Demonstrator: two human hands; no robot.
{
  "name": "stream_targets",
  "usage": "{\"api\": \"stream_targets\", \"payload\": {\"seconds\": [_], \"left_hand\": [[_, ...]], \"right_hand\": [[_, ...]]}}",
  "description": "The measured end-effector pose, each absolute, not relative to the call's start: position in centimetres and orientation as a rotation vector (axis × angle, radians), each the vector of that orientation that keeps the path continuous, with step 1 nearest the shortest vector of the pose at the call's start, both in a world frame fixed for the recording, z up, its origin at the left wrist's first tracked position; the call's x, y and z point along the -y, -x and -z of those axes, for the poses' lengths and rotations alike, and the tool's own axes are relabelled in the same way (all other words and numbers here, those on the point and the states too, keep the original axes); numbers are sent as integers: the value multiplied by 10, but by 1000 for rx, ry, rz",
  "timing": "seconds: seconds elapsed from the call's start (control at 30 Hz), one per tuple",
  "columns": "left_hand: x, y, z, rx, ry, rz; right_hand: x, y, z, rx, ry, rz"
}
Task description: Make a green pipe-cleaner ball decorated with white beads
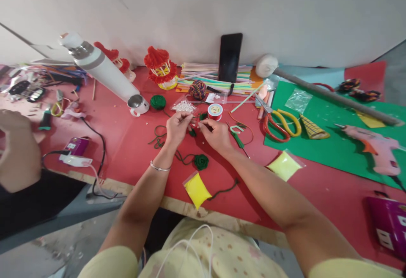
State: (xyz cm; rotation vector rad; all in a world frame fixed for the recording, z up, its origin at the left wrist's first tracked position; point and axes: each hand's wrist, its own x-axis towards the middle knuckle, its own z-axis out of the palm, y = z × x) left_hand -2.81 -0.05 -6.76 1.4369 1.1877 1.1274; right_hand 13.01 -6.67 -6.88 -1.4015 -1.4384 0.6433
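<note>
My left hand (178, 129) and my right hand (216, 134) meet over the middle of the red table, fingertips pinched and a little apart. Something small, with a bit of red, shows at the left fingertips; its kind is too small to make out. Just behind the right hand stands a thread spool (215, 111) with a white label. A bag of white beads (184, 106) lies behind the left hand. Nearer my body are a coiled green yarn rosette (201, 161) and a packet of yellow powder (198, 189). Loose green yarn (157, 136) trails left of my hands.
Scissors (281, 124), a screwdriver-like green-handled tool (237, 139) and a pink glue gun (374, 145) lie to the right. A white bottle (104, 73) and steel cup (138, 105) stand left. A phone (230, 57) leans on the wall. Another person's hand (17, 151) is at far left.
</note>
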Motion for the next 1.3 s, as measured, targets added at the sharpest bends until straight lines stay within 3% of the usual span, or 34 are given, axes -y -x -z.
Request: {"api": "stream_targets", "payload": {"seconds": [0.37, 1.3], "left_hand": [[1, 26, 65, -1012, -1031, -1146], [2, 31, 71, -891, -1103, -1020]], "right_hand": [[68, -131, 66, 1464, 1381, -653], [66, -131, 68, 1509, 1439, -661]]}}
